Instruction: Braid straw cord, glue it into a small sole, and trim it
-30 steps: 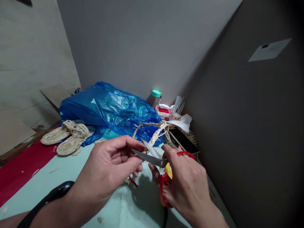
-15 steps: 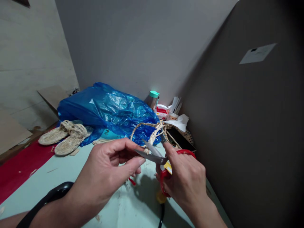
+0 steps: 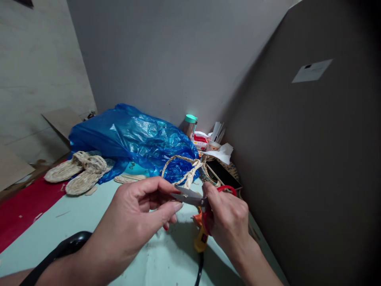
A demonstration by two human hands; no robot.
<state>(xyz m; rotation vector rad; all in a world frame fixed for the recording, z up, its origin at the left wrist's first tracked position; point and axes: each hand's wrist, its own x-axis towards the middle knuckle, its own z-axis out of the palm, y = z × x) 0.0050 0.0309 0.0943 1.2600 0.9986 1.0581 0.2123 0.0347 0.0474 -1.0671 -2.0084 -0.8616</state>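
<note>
My right hand grips red-handled scissors, their blades nearly closed and pointing left at my left fingertips. My left hand is closed in a pinch at the end of a braided straw cord, just by the blade tips. The cord loops up and back behind the scissors, over the table. The exact spot where my left fingers hold it is hidden by the fingers and the blades. A yellow tool handle with a black cable lies below my right hand.
A pair of woven straw slippers lies at the left on the pale green table. Behind stands a blue plastic bag. A green-lidded bottle, a red-and-white packet and a dark flat device are at the back. A dark panel rises on the right.
The scissor blades have gone from spread apart to nearly closed. My right hand has moved slightly left and its fingers have drawn together. My left hand keeps its pinch.
</note>
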